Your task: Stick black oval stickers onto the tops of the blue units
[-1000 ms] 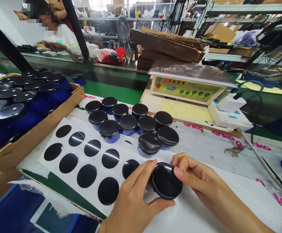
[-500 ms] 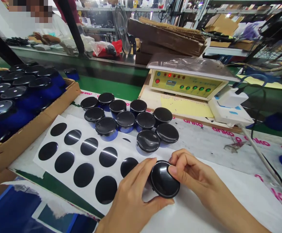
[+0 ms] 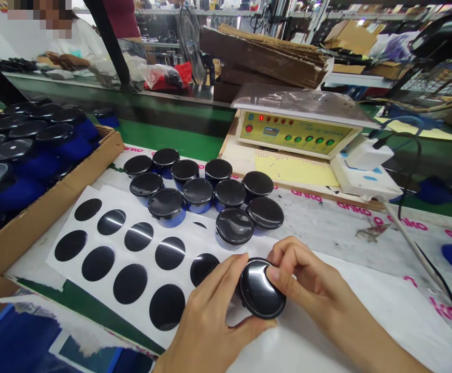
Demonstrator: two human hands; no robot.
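Note:
A round part with a glossy black top [image 3: 260, 295] is tilted between my hands above white paper. My left hand [image 3: 214, 311] wraps its left side, fingers along the far edge and thumb below the near edge. My right hand [image 3: 307, 274] has its thumb pressed on the upper right of the black face, its fingers curled at the rim. What lies under the part is hidden. To the left, a white sheet of round black stickers [image 3: 130, 284] lies flat. Beyond my hands stand several blue round parts with black tops [image 3: 198, 192], close together.
At left, a cardboard box [image 3: 111, 139] holds many more blue parts. A control box with buttons [image 3: 299, 133] stands behind, beside a white power strip [image 3: 366, 173] with a cable running down the right. A person [image 3: 84, 39] is across the bench.
The view has shifted slightly. Both hands keep their hold on the part, and my right thumb stays on its black face.

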